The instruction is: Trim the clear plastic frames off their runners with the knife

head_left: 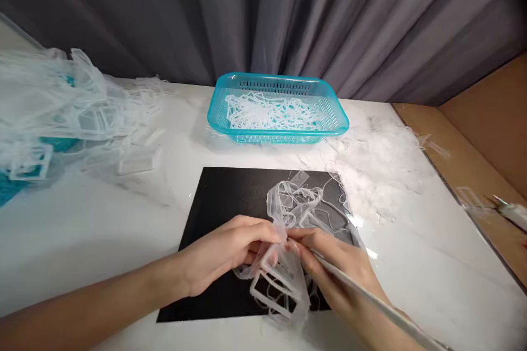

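My left hand pinches a strip of sheer white fabric with thick white outlined rectangles hanging below the fingers. My right hand is closed beside it, fingertips meeting the same fabric. From the right fingers a long, thin, pale tool runs back over the wrist toward the lower right; its tip is hidden at the fabric. Under both hands lies a black mat. Loose sheer strips and threads are heaped on the mat just beyond the fingers.
A blue plastic basket holding white outlined pieces stands behind the mat. Fluffy white scraps spread at the right. A large pile of sheer fabric covers the left. Brown cardboard borders the right, and a grey curtain hangs behind.
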A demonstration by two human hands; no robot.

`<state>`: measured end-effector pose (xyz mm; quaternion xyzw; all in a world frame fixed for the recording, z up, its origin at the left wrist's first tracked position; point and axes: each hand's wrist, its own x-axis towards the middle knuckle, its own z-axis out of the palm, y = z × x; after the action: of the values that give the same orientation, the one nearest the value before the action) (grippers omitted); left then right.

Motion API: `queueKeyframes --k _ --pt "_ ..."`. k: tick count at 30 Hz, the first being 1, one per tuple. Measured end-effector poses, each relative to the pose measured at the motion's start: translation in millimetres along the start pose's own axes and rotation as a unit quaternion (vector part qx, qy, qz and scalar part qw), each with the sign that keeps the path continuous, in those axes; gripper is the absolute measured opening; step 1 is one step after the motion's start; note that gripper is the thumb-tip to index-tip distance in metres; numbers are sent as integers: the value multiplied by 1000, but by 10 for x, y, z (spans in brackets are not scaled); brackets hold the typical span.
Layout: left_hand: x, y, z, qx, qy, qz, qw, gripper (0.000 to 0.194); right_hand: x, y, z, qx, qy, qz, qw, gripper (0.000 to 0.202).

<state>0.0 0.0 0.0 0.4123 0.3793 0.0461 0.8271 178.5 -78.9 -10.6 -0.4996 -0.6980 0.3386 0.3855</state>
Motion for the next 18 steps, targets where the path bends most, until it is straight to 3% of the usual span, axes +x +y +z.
queueKeyframes --k 5,9,12,15,18 --pt "29 -9 14 31 69 -23 997 31 -23 42 43 -66 47 -46 996 14" --pt "42 -36 33 40 117 14 992 32 -47 77 72 -162 113 -99 975 14" --pt "40 -33 55 38 147 47 987 31 -56 68 45 -167 125 -110 972 16" --pt "28 -23 71 34 162 88 982 35 -53 14 -38 -101 104 -53 988 14" --pt "15 -23 71 27 179 120 976 39 -19 -55 -142 1 78 61 995 14"
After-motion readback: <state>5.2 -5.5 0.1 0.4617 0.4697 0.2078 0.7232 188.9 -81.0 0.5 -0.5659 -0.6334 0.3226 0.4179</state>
